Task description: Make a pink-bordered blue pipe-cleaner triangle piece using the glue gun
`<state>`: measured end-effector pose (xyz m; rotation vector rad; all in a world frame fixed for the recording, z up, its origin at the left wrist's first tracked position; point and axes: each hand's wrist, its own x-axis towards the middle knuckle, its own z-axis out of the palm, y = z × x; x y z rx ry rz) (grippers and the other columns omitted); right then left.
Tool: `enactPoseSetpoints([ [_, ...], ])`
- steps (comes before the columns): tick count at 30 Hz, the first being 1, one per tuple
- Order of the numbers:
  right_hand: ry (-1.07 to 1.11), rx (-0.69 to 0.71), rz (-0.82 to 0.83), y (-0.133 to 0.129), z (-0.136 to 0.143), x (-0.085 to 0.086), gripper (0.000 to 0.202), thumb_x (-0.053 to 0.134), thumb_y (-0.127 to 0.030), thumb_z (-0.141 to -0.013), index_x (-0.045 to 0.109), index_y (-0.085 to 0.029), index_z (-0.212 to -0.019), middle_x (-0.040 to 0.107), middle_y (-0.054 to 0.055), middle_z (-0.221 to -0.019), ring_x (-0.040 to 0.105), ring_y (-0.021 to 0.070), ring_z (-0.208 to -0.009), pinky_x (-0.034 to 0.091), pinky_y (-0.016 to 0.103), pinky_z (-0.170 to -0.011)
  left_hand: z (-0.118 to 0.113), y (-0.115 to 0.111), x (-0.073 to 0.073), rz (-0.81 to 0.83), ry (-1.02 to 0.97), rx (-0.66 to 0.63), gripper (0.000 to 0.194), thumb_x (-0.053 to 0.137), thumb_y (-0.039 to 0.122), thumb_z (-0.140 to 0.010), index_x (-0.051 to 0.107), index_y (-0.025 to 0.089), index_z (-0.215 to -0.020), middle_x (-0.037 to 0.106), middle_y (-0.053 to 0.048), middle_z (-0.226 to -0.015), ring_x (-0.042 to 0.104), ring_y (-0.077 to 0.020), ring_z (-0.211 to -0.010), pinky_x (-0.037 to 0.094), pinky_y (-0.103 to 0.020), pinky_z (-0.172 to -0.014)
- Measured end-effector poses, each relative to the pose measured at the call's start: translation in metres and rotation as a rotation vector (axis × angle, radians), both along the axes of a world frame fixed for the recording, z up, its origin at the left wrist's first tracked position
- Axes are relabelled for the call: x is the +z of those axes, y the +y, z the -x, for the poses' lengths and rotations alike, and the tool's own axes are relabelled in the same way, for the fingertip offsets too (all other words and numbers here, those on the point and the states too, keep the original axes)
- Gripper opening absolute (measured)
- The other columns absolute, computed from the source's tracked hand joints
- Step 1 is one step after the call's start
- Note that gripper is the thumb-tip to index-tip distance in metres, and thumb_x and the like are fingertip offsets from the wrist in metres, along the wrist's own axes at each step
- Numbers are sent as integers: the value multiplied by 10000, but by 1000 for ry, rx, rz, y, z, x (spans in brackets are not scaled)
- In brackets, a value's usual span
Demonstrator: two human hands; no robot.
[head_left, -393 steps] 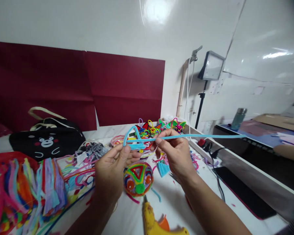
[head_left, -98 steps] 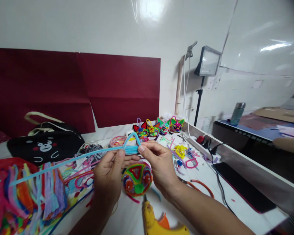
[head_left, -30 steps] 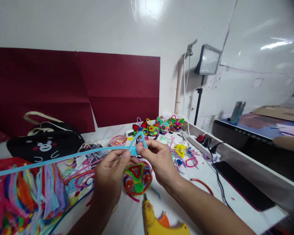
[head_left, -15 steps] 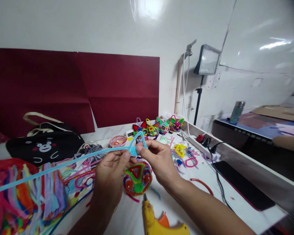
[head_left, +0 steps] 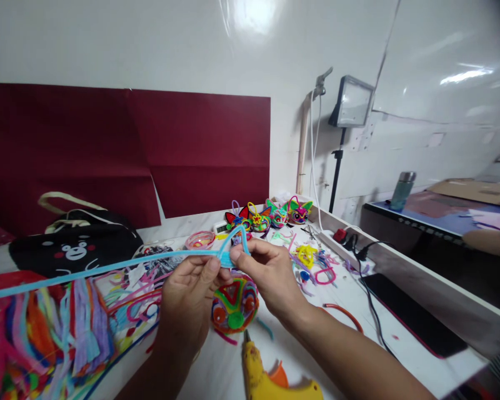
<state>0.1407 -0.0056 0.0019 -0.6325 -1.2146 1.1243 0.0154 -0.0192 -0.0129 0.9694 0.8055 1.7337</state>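
Light blue pipe cleaners (head_left: 108, 269) are pinched between both hands, bent into a pointed loop at the top, with a long end stretching off to the left. My left hand (head_left: 194, 289) closes on the strand at the loop's left base. My right hand (head_left: 266, 272) pinches the loop's right base, close beside the left fingertips. Just below the hands lies a round, colourful face ornament (head_left: 235, 311) with a green nose, its top partly hidden by my fingers. Nearer to me, a yellow glue gun (head_left: 266, 380) points its nozzle toward the ornament.
Finished cat-face ornaments (head_left: 279, 214) stand at the back. Bundled pipe cleaners (head_left: 83, 328) and a black bag (head_left: 75, 244) are at left. Loose pieces (head_left: 306, 255), a power strip (head_left: 350, 250) and a black phone (head_left: 414, 316) lie right. Another person's arm (head_left: 487, 243) shows at far right.
The long blue end on the left has swung upward. Both hands keep nearly the same place and hold on the loop.
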Motion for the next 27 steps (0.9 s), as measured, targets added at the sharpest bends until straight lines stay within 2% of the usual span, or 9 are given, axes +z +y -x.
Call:
enactPoseSetpoints([
  [7, -15, -3, 8, -1, 0, -1, 120, 690, -259, -715, 707, -147, -675, 628, 1, -650, 519, 115, -629, 420, 255, -645, -2, -1, 2, -30, 6, 20, 244, 841, 259, -629, 701, 160, -803, 679, 21, -659, 608, -55, -574, 524, -139, -611],
  [15, -1, 29, 34, 2, 0, -4, 108, 691, -250, -697, 692, -151, -655, 581, -14, -601, 502, 117, -602, 414, 263, -632, -4, -3, 2, -22, 130, 255, 198, 814, 259, -625, 687, 162, -741, 685, 21, -585, 646, -100, -554, 554, -179, -589],
  [20, 8, 35, 43, 3, 2, -4, 119, 707, -262, -683, 689, -146, -666, 607, -11, -623, 490, 104, -581, 397, 247, -602, -6, -3, 2, -23, 192, 304, 171, 794, 250, -632, 689, 161, -734, 691, 12, -584, 655, -121, -539, 560, -198, -567],
  [27, -52, 83, 10, 3, 2, -3, 124, 679, -263, -699, 658, -141, -687, 615, 6, -621, 532, 135, -615, 426, 272, -634, -11, -5, 0, -75, 200, 337, 112, 784, 212, -631, 720, 174, -715, 717, 14, -624, 662, -116, -542, 565, -192, -578],
])
